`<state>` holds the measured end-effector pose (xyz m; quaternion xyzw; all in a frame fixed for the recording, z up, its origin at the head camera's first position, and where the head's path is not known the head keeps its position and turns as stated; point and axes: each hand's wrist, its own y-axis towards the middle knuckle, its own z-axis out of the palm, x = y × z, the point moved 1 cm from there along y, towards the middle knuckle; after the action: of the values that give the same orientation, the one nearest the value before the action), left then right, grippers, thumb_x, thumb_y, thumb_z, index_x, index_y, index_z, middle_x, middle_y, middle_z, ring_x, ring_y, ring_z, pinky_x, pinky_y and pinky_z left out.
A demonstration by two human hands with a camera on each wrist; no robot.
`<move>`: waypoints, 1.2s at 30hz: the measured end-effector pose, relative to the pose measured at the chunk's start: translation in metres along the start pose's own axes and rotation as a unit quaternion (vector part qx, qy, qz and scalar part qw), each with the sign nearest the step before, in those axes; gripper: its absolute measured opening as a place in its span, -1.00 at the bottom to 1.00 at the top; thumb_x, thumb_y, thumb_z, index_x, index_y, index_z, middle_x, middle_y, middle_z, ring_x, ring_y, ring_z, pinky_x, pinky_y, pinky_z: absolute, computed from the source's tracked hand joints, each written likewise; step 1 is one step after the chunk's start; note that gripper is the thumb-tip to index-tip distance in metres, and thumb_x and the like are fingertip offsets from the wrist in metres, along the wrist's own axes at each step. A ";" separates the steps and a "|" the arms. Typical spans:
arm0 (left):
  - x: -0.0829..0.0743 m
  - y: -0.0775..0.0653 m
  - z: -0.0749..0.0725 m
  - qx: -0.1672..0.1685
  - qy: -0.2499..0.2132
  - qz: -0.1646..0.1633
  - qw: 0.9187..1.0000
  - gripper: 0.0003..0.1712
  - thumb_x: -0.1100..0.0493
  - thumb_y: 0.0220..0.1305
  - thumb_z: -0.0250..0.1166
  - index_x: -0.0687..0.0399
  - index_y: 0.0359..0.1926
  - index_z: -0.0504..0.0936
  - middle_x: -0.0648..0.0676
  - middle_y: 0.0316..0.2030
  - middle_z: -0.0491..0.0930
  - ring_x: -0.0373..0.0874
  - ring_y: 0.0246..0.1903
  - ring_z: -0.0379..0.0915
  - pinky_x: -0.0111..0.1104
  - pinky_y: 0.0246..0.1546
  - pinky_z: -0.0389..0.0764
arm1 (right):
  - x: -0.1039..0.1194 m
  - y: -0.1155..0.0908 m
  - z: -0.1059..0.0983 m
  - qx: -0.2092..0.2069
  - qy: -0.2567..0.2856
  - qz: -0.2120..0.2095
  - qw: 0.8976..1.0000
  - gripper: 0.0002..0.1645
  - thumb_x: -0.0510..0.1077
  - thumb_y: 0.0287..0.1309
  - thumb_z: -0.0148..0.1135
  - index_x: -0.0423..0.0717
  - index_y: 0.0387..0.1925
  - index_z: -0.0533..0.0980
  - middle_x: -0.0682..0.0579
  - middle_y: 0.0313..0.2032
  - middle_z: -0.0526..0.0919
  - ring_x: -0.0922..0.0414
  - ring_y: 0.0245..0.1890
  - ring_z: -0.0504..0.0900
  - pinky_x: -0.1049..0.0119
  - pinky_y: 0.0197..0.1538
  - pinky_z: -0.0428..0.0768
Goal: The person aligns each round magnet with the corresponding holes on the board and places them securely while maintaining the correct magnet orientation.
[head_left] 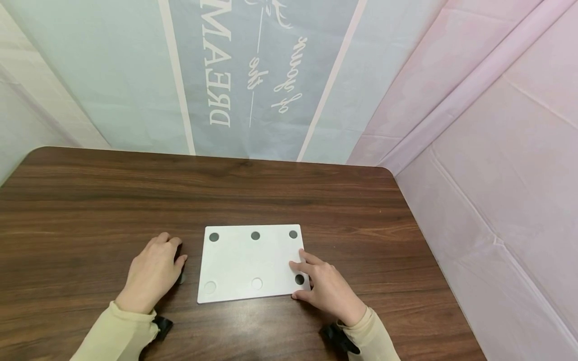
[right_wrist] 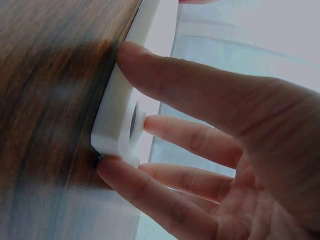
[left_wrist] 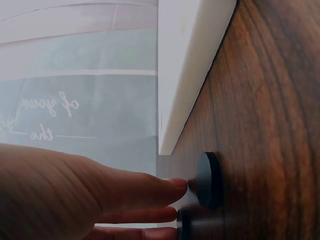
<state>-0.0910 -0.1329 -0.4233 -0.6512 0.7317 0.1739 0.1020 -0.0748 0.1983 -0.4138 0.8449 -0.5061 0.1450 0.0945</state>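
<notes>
A white rectangular board (head_left: 244, 258) lies on the table, with round spots along its two long sides. Dark discs fill the far row and the near right spot (head_left: 299, 280); the near left and near middle recesses are pale. My right hand (head_left: 327, 288) holds the board's near right corner, thumb against the near edge and fingers on its top and right side. Left of the board, my left hand (head_left: 151, 273) reaches down over loose dark discs. In the left wrist view, one disc (left_wrist: 209, 180) stands beside the thumb tip; another disc (left_wrist: 183, 224) is at the other fingertips.
The brown wood-grain table (head_left: 352, 215) extends around the board on every side. Behind it hangs a pale blue cloth (head_left: 248, 135) with mirrored lettering. Pink cloth (head_left: 496, 200) hangs along the right side. A black strap is at each wrist.
</notes>
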 end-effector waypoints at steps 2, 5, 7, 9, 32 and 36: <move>0.000 0.000 0.000 -0.003 -0.002 0.000 1.000 -0.68 0.33 0.06 0.37 0.48 -0.16 0.61 0.37 -0.25 0.55 0.31 -0.19 0.51 0.11 -0.37 0.56 | 0.000 0.000 0.000 0.000 0.000 0.000 1.000 -0.31 -0.06 -0.25 0.60 -0.13 0.03 0.62 -0.33 0.16 0.50 -0.05 -0.05 0.67 0.12 -0.11 0.64; 0.000 0.000 -0.001 -0.007 -0.005 0.002 1.000 -0.70 0.36 0.05 0.36 0.48 -0.17 0.61 0.37 -0.24 0.55 0.31 -0.18 0.51 0.12 -0.36 0.56 | -0.001 0.000 0.000 -0.002 0.000 -0.001 1.000 -0.31 -0.06 -0.26 0.60 -0.13 0.03 0.62 -0.33 0.16 0.50 -0.07 -0.04 0.67 0.12 -0.10 0.64; 0.000 0.000 -0.001 -0.010 -0.008 0.004 1.000 -0.71 0.38 0.04 0.34 0.49 -0.18 0.61 0.37 -0.24 0.55 0.32 -0.19 0.52 0.11 -0.35 0.56 | -0.001 0.000 0.000 -0.004 0.001 -0.002 1.000 -0.31 -0.06 -0.26 0.60 -0.13 0.02 0.62 -0.33 0.16 0.50 -0.08 -0.04 0.67 0.12 -0.10 0.64; 0.000 0.001 -0.001 -0.012 -0.009 0.006 1.000 -0.73 0.40 0.04 0.33 0.49 -0.19 0.61 0.37 -0.26 0.55 0.33 -0.20 0.52 0.11 -0.35 0.56 | -0.001 0.000 0.000 -0.005 0.002 -0.001 1.000 -0.31 -0.06 -0.26 0.60 -0.14 0.02 0.62 -0.33 0.16 0.50 -0.09 -0.05 0.67 0.12 -0.10 0.64; 0.001 0.004 0.001 -0.028 -0.024 0.012 0.999 -0.93 0.46 0.01 0.30 0.37 -0.39 0.62 0.19 -0.47 0.49 0.20 -0.47 0.52 0.01 -0.51 0.53 | 0.000 0.001 -0.001 0.005 0.002 0.006 1.000 -0.31 -0.05 -0.23 0.59 -0.12 0.05 0.61 -0.32 0.18 0.49 -0.01 -0.07 0.68 0.13 -0.11 0.64; 0.000 0.003 -0.001 -0.031 -0.019 0.009 0.999 -0.91 0.45 0.00 0.30 0.36 -0.38 0.63 0.20 -0.45 0.51 0.20 -0.46 0.53 0.01 -0.52 0.53 | 0.000 0.000 -0.001 0.006 0.002 0.006 1.000 -0.31 -0.05 -0.23 0.59 -0.12 0.05 0.61 -0.32 0.18 0.48 -0.02 -0.06 0.68 0.12 -0.11 0.63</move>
<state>-0.0939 -0.1332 -0.4223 -0.6437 0.7299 0.2100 0.0940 -0.0751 0.1981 -0.4132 0.8420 -0.5103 0.1503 0.0894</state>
